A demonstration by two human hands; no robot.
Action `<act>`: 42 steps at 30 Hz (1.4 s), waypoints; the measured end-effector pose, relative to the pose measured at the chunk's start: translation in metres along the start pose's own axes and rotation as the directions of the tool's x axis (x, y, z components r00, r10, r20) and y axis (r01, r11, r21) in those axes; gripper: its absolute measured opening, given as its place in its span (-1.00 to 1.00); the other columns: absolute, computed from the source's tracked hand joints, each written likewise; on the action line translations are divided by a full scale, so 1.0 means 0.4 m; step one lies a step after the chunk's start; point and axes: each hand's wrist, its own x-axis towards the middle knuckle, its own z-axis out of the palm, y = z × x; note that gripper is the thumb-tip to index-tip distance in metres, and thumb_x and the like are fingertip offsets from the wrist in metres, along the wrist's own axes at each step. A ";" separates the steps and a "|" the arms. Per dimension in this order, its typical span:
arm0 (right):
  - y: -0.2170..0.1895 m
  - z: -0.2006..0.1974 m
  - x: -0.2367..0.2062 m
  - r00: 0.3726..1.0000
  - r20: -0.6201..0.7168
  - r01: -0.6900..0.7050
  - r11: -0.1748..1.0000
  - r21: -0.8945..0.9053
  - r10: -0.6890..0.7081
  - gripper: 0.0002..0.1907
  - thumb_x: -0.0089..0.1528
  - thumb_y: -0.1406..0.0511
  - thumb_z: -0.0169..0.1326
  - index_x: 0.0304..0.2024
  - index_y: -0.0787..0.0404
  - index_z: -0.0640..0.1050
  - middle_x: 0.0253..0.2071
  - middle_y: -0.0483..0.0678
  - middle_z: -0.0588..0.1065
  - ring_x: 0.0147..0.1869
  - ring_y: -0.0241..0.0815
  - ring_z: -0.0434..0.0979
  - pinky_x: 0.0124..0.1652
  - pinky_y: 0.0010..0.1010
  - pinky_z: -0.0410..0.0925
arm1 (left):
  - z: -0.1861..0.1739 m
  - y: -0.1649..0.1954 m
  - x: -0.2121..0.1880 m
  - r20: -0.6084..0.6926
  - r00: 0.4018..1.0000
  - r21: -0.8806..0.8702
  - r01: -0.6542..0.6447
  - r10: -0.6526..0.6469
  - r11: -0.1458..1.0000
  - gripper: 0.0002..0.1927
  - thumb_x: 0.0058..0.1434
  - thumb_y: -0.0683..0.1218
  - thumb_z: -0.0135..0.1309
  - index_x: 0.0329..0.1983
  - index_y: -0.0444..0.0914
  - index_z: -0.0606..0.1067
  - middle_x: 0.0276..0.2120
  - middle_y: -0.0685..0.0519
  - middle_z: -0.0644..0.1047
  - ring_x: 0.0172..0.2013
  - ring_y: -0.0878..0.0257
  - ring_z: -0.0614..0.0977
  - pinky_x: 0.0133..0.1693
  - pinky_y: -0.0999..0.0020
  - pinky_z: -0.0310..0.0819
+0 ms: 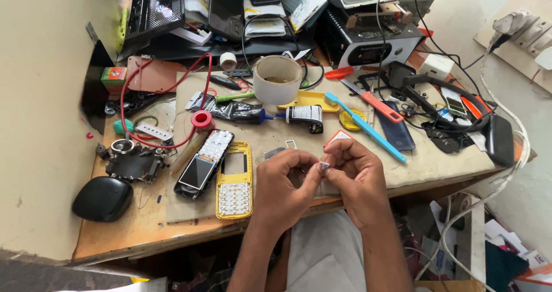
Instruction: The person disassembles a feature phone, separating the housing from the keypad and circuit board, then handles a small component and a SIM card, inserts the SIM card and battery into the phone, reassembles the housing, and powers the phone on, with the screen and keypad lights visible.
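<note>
Both hands, left [286,180] and right [355,174], pinch one tiny chip [324,165] between their fingertips, over the worktop's [144,226] near edge. A slip would likely drop it past that edge into the lap. Just left lie a yellow keypad frame [234,180] and bare phone [204,164]; beyond, a cup [278,79] and blue toothbrush [365,125] crowd things, leaving little free room.

Both bare forearms rise from the bottom edge of the view and converge above the near edge of the bench. The left hand [286,183] is curled, knuckles up, its thumb and forefinger tips pressed together toward the right. The right hand [356,174] mirrors it, fingers bent inward, its thumb and forefinger meeting those of the left. The fingertips [317,171] of both hands touch in a shared pinch; wrists stay slightly bent.
</note>
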 end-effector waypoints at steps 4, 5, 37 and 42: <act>-0.004 0.004 -0.002 1.000 -0.022 0.014 0.996 -0.087 -0.016 -0.67 0.14 0.65 0.08 -0.06 0.38 0.51 -0.26 -0.06 0.47 -0.19 -0.38 0.46 -0.14 -0.57 0.42 | 0.001 0.000 -0.002 0.005 1.000 0.013 -0.022 0.022 1.000 -0.95 0.14 -0.24 0.22 -0.36 -0.36 0.59 -0.43 0.03 0.62 -0.46 0.35 0.63 -0.38 0.45 0.53; -0.006 0.006 -0.002 1.000 -0.024 0.007 0.997 -0.077 -0.009 -0.67 0.14 0.64 0.07 -0.06 0.38 0.51 -0.26 -0.06 0.48 -0.19 -0.37 0.47 -0.13 -0.56 0.43 | 0.001 0.000 -0.002 0.005 1.000 0.018 -0.028 0.028 0.999 -0.95 0.14 -0.24 0.22 -0.36 -0.36 0.59 -0.43 0.03 0.62 -0.46 0.35 0.63 -0.38 0.45 0.53; -0.009 0.008 -0.008 0.999 -0.012 0.044 0.998 -0.046 -0.044 -0.59 0.10 0.66 0.08 0.02 0.45 0.53 -0.24 -0.05 0.49 -0.13 -0.34 0.49 -0.07 -0.55 0.43 | 0.011 -0.018 -0.015 -0.044 0.972 0.100 -0.228 0.233 0.969 -0.85 0.08 -0.28 0.21 -0.26 -0.35 0.56 -0.22 -0.06 0.60 -0.23 0.12 0.69 -0.15 0.29 0.60; -0.011 0.007 -0.015 0.996 -0.035 0.066 0.963 -0.260 -0.078 -0.60 0.14 0.63 0.10 0.05 0.41 0.54 -0.24 -0.09 0.51 -0.16 -0.41 0.51 -0.13 -0.60 0.44 | 0.017 -0.018 -0.022 -0.049 0.962 0.200 -0.253 0.268 0.946 -0.86 0.11 -0.27 0.23 -0.26 -0.33 0.54 -0.21 -0.07 0.58 -0.17 0.04 0.64 -0.11 0.21 0.55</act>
